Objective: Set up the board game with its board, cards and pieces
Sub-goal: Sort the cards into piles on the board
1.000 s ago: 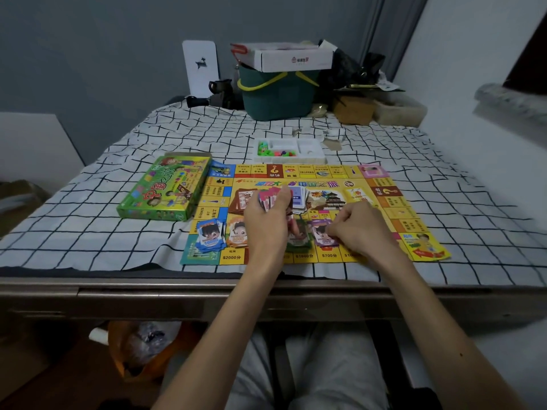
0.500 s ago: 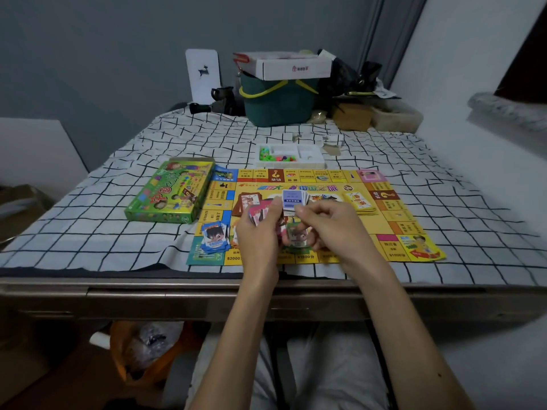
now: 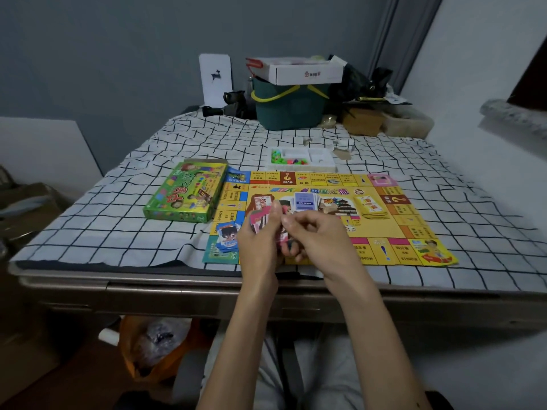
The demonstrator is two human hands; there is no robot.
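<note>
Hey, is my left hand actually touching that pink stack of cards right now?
Touching. The head view shows the left hand holding the pink cards, with its thumb and fingers curled round the stack and no gap between them.

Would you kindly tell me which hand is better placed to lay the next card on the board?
Right hand: it sits at the pink cards that the left hand grips, so it can likely draw one onto the board.

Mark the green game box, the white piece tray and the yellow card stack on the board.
green game box (image 3: 185, 193), head view, middle of the printed lid.
white piece tray (image 3: 321, 159), head view, bare right-hand compartment.
yellow card stack (image 3: 372, 207), head view, top card's face.
</note>
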